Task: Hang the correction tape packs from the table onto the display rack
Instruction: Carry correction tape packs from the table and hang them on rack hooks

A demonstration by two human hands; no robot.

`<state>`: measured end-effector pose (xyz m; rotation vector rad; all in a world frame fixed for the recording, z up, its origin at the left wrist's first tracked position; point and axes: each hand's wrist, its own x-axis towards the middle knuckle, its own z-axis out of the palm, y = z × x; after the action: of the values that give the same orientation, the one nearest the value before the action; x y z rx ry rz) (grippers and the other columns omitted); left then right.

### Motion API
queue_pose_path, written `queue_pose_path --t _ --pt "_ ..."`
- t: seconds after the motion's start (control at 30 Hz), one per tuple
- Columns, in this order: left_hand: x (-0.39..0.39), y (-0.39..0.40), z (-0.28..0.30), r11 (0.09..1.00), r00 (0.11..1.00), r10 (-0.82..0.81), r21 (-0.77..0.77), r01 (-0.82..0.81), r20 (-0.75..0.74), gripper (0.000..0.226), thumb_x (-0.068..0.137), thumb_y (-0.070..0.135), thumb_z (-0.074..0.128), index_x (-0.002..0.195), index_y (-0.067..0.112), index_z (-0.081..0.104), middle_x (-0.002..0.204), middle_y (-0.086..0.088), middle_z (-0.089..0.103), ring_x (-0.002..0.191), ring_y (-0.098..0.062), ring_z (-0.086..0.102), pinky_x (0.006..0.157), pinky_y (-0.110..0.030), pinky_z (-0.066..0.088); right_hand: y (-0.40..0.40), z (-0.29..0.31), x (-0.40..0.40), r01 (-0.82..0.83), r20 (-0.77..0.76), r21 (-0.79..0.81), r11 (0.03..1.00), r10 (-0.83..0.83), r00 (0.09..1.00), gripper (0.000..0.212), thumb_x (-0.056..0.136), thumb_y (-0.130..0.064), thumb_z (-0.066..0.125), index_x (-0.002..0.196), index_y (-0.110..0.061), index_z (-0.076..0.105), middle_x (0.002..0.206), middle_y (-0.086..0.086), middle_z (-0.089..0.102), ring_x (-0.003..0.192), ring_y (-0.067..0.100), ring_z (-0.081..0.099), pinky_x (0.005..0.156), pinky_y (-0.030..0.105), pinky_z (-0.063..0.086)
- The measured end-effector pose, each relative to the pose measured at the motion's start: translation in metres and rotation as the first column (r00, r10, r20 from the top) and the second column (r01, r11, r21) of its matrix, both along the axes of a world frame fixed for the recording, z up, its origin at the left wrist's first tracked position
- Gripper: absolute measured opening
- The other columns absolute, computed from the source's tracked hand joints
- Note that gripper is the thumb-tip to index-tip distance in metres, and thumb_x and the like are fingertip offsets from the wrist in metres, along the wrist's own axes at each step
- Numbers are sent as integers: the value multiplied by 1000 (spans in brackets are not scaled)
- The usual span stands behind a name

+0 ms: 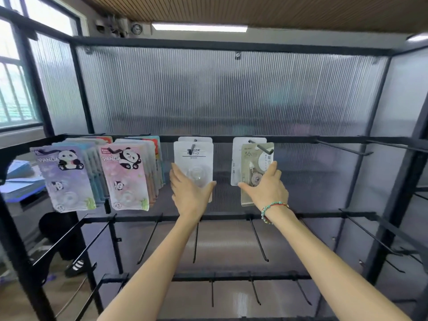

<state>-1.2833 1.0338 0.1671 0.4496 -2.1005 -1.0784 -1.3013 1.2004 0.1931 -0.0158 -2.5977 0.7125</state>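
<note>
- Two bare forearms are reaching up and forward from the bottom edge toward the black display rack (231,138).
- Empty black hooks (258,242) on the lower rails are sticking out toward the camera below the arms.
- A beaded bracelet (271,208) is circling the right wrist.
- The left hand (188,193) is cradling the bottom of a white correction tape pack (193,158), with its fingers loosely curled around the lower edges; the pack is hanging on a top-rail hook, with another white card directly behind it.
- The right hand (265,187) is gripping a beige correction tape pack (256,158), with the thumb on its lower left and the fingers (271,169) along its right edge. The pack's top is sitting at the tip of the next hook to the right, in front of a white card already hanging there.
- To the left, two thick rows of panda packs (125,174) are hanging on the same rail.
- Ribbed translucent panels (231,93) are backing the rack.
- A window (14,89) is showing at far left.
</note>
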Motion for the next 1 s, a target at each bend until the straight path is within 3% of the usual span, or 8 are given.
queue_pose_path --t 0.5,0.67,0.87,1.0 --pt "-53 -15 -7 999 998 -42 30 43 -38 125 70 42 83 153 13 -6 156 -15 16 145 -31 16 114 -51 24 -21 -4 -58 53 10 -33 998 -53 999 112 77 -58 67 149 -3 1 141 16 34 122 32 46 85 43 49" --pt "-43 -22 -10 997 997 -69 17 69 -19 130 68 47 82 153 13 -11 157 -15 13 145 -32 17 113 -50 24 -20 -9 -47 28 12 -74 997 -27 1000 116 78 -59 65 150 -6 -10 143 14 30 127 31 40 84 44 49" --pt "-19 -25 -10 994 997 -74 -75 74 -1 119 74 45 79 153 10 -2 156 -16 17 144 -33 21 112 -50 28 -10 -15 -24 -2 -58 -71 997 -2 998 113 80 -54 66 150 -7 -9 149 14 20 129 34 37 86 47 48" --pt "8 -19 -13 978 992 -117 -168 122 38 102 85 36 70 153 9 0 158 -18 10 146 -33 13 116 -46 18 -3 -18 -1 -100 -35 -21 995 99 994 97 85 -46 63 152 -11 3 150 12 18 131 32 33 91 45 46"
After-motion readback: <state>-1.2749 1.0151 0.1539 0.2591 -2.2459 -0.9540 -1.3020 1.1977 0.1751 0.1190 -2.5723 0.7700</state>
